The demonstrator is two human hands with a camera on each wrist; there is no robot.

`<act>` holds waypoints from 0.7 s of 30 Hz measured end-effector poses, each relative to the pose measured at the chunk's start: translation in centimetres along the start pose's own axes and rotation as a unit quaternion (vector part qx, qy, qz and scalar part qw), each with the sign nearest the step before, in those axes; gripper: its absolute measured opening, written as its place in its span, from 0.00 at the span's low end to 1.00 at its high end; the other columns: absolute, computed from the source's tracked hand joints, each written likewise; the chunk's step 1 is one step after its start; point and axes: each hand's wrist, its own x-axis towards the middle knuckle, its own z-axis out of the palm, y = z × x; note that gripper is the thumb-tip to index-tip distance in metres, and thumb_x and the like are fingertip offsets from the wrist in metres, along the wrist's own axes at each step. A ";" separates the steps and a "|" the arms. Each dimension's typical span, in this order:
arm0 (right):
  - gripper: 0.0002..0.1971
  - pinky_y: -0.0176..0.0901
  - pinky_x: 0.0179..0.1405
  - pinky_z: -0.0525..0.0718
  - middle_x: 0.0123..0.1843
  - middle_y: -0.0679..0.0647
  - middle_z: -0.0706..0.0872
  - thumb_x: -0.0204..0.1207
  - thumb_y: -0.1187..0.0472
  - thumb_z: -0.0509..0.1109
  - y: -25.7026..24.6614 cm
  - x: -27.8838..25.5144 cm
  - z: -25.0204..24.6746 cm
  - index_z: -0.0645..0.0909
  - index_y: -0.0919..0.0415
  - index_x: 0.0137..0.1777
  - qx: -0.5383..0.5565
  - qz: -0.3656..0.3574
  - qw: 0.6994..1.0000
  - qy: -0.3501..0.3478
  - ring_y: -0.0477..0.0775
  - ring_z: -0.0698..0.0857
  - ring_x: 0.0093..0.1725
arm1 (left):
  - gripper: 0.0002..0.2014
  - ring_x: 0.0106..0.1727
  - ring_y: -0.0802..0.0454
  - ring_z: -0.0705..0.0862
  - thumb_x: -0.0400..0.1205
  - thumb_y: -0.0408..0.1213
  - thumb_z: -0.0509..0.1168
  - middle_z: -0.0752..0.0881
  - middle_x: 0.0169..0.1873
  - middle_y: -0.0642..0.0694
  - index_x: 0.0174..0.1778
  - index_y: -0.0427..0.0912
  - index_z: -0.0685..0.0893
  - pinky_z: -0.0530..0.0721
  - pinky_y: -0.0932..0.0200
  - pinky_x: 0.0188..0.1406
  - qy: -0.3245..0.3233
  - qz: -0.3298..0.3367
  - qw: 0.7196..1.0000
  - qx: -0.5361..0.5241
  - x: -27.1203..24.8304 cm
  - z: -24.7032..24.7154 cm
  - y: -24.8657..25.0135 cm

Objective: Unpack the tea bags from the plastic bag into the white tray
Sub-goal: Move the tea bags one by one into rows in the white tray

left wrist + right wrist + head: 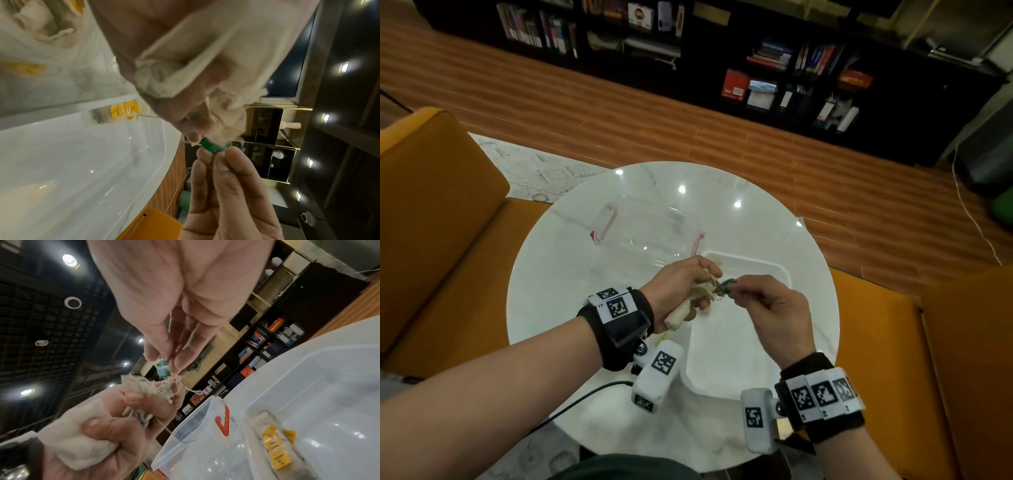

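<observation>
Left hand (681, 291) clamps the bunched tea bags (185, 73); right hand (774, 308) pinches a green tag (212, 146). We pull slowly, untangling the strings (164, 386) over the white tray (784, 270).

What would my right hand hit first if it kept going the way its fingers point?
The left hand and the bunch of tea bags it grips: the right hand, pinching a green tag, points at them nearly touching, though depth is uncertain.

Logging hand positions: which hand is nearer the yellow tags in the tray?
Left. The left hand grips tea bags right beside the yellow tags; the right hand pinches a green tag farther along the tray.
</observation>
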 end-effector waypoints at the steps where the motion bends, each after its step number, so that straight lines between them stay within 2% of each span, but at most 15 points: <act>1: 0.15 0.46 0.50 0.91 0.46 0.49 0.93 0.74 0.79 0.75 -0.1 -0.1 0.1 0.93 0.57 0.46 -0.032 -0.027 0.999 -0.004 0.51 0.92 0.50 | 0.11 0.24 0.49 0.76 0.86 0.28 0.56 0.83 0.41 0.37 0.53 0.42 0.83 0.64 0.66 0.16 0.000 -0.001 1.000 0.005 0.1 0.0 -0.1; 4: 0.13 0.39 0.52 0.90 0.52 0.46 0.90 0.75 0.74 0.77 -0.7 -0.6 0.5 0.94 0.57 0.53 -0.067 -0.049 0.996 -0.033 0.48 0.90 0.54 | 0.11 0.24 0.51 0.75 0.86 0.29 0.55 0.84 0.37 0.40 0.53 0.43 0.83 0.64 0.65 0.18 0.001 -0.008 1.000 0.010 0.0 0.1 -0.3; 7: 0.15 0.37 0.57 0.88 0.55 0.42 0.87 0.72 0.62 0.84 -1.0 -1.1 0.9 0.93 0.54 0.58 -0.094 -0.071 0.991 -0.059 0.47 0.89 0.58 | 0.12 0.26 0.50 0.75 0.86 0.31 0.55 0.84 0.41 0.37 0.52 0.44 0.84 0.66 0.63 0.18 0.003 -0.007 1.000 0.017 0.1 0.1 -0.7; 9: 0.14 0.37 0.56 0.88 0.55 0.41 0.87 0.71 0.59 0.86 -1.1 -1.1 1.3 0.93 0.53 0.57 -0.108 -0.078 0.990 -0.050 0.46 0.89 0.56 | 0.12 0.25 0.50 0.74 0.86 0.31 0.55 0.83 0.41 0.37 0.52 0.44 0.85 0.66 0.63 0.18 0.006 -0.008 1.000 0.026 0.2 0.1 -0.8; 12: 0.06 0.41 0.51 0.91 0.48 0.43 0.90 0.74 0.63 0.83 -1.1 -1.1 1.4 0.94 0.56 0.50 -0.097 -0.080 0.992 -0.029 0.46 0.91 0.50 | 0.09 0.26 0.51 0.75 0.85 0.32 0.57 0.82 0.35 0.40 0.52 0.43 0.84 0.65 0.64 0.18 -0.004 -0.014 0.999 0.030 0.1 0.1 -0.9; 15: 0.04 0.40 0.48 0.91 0.44 0.44 0.92 0.75 0.67 0.82 -1.4 -1.5 0.7 0.93 0.57 0.46 -0.058 -0.033 0.998 -0.008 0.48 0.92 0.46 | 0.06 0.27 0.50 0.76 0.84 0.35 0.61 0.83 0.35 0.41 0.52 0.42 0.83 0.66 0.65 0.17 -0.012 -0.024 0.999 0.029 -0.1 0.1 -1.0; 17: 0.03 0.41 0.47 0.91 0.42 0.46 0.93 0.75 0.66 0.82 -1.8 -1.6 0.0 0.92 0.57 0.45 -0.025 0.015 1.000 0.009 0.49 0.93 0.45 | 0.06 0.27 0.51 0.76 0.84 0.38 0.62 0.84 0.35 0.43 0.51 0.42 0.83 0.65 0.65 0.18 -0.014 -0.034 0.999 0.026 -0.2 0.1 -1.1; 21: 0.04 0.51 0.46 0.93 0.43 0.52 0.93 0.76 0.64 0.80 -2.8 -1.3 -1.2 0.89 0.60 0.48 0.037 0.077 0.996 0.038 0.54 0.93 0.40 | 0.07 0.26 0.53 0.74 0.87 0.41 0.62 0.85 0.36 0.44 0.54 0.42 0.82 0.64 0.65 0.18 -0.026 -0.022 0.998 0.046 -0.3 0.1 -1.5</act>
